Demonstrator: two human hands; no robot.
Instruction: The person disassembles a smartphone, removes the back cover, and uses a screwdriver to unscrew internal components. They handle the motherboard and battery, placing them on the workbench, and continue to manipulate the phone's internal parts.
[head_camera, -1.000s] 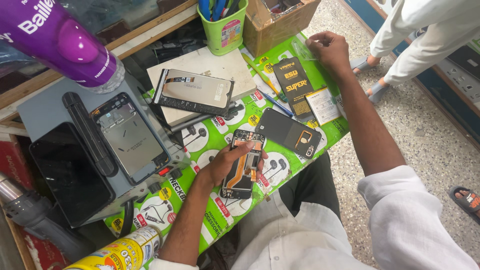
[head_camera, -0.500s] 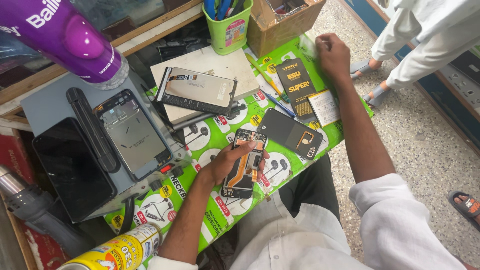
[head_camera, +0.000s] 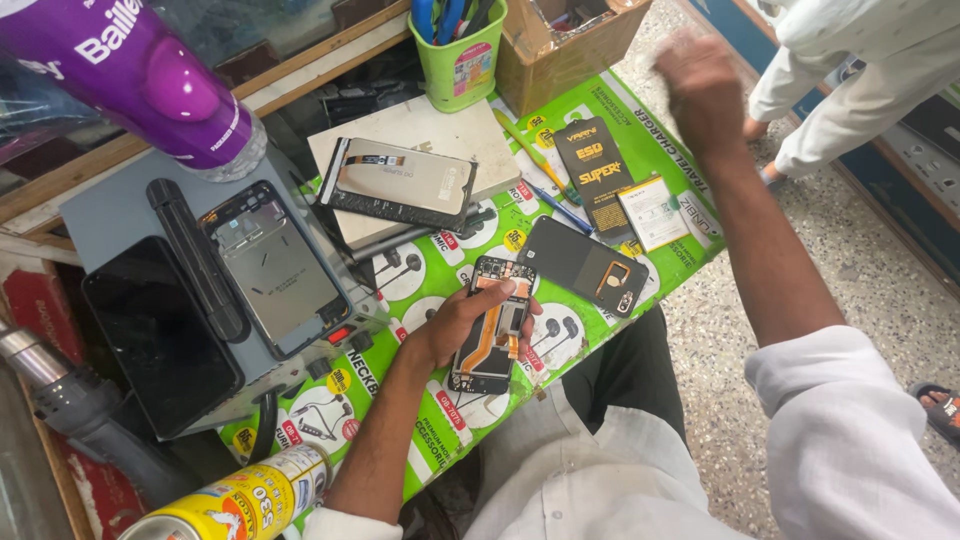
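On the green tabletop (head_camera: 640, 190), my left hand (head_camera: 455, 325) lies flat on the opened phone (head_camera: 493, 325), fingers spread, pinning it near the front edge. My right hand (head_camera: 700, 85) is lifted and blurred by the cardboard box (head_camera: 560, 50); I cannot tell its grip. I judge I'm fetching a tool; next needs a careful pick.

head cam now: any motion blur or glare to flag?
Head view: the right hand is smeared by motion blur, edges soft; the left hand on the opened phone is sharp. Head view: the purple bottle close to the lens shows a bright highlight; light is otherwise even, shadows soft.
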